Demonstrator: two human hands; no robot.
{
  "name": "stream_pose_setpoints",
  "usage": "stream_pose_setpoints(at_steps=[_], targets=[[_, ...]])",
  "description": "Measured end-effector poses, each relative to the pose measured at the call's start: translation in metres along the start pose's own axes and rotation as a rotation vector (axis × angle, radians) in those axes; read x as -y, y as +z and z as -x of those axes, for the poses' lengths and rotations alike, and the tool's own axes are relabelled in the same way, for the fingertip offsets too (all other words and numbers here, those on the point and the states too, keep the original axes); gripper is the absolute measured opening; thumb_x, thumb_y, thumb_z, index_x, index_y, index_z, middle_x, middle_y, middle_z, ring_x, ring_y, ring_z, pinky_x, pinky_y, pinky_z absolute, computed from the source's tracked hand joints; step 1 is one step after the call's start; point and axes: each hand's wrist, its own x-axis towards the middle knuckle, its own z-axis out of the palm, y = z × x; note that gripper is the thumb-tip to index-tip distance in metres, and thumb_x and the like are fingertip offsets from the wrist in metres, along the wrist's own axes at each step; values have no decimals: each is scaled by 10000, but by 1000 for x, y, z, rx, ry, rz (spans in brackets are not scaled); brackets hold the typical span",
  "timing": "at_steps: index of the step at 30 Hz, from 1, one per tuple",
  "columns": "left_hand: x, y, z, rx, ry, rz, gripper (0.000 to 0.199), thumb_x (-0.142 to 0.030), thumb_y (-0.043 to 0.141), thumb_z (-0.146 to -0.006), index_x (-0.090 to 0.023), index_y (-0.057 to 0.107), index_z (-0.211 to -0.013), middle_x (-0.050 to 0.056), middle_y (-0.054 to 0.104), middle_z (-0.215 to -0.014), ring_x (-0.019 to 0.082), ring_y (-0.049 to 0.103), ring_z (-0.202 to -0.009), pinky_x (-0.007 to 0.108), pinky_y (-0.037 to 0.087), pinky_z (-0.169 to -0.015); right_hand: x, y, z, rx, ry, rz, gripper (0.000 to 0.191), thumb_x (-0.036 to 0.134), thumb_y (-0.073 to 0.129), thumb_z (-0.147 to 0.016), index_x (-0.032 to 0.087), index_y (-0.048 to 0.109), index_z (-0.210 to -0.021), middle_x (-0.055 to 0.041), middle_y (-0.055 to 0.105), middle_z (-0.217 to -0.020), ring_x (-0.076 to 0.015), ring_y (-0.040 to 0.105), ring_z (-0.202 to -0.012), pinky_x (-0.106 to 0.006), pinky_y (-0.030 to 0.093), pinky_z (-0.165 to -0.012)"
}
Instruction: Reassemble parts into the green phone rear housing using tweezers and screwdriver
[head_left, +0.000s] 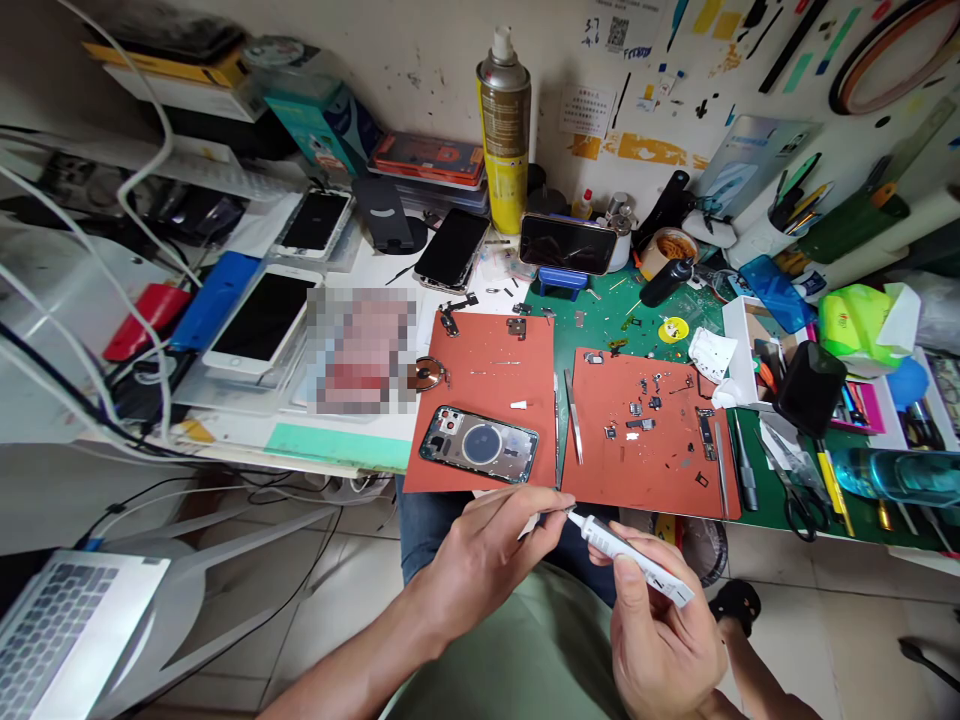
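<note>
My right hand [664, 630] is wrapped round a white glue tube [637, 560] with dark print, its thin nozzle pointing up and left. At the nozzle's tip, my left hand [495, 545] pinches a small dark part [570, 508], mostly hidden by the fingers. Both hands are just in front of the table edge, over my lap. Beyond the left hand, a phone back housing [480, 442] with a round coil lies on a red-brown mat [491, 350]. A small white cap [518, 405] lies above the housing, and tweezers [573, 415] rest to its right.
A second red-brown mat [600, 470] holds several tiny phone parts. A phone [568, 245] leans on a blue stand, with a yellow spray can [506, 130] behind. Scissors [802, 510] and a blue clear bottle [896, 470] are at right. Phones and cables [150, 370] crowd the left.
</note>
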Motion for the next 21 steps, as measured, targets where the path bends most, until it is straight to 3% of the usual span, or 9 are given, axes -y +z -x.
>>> stream_pose_setpoints(at_steps=[21], targets=[[1, 0, 1, 4, 10, 4, 120, -191, 693, -1104, -239, 692, -1214, -9, 881, -1071, 137, 869, -896, 213, 666, -869, 3, -4, 0, -13, 17, 54, 232, 58, 755, -981, 183, 820, -1164, -76, 851, -1077, -195, 828, -756, -332, 718, -697]])
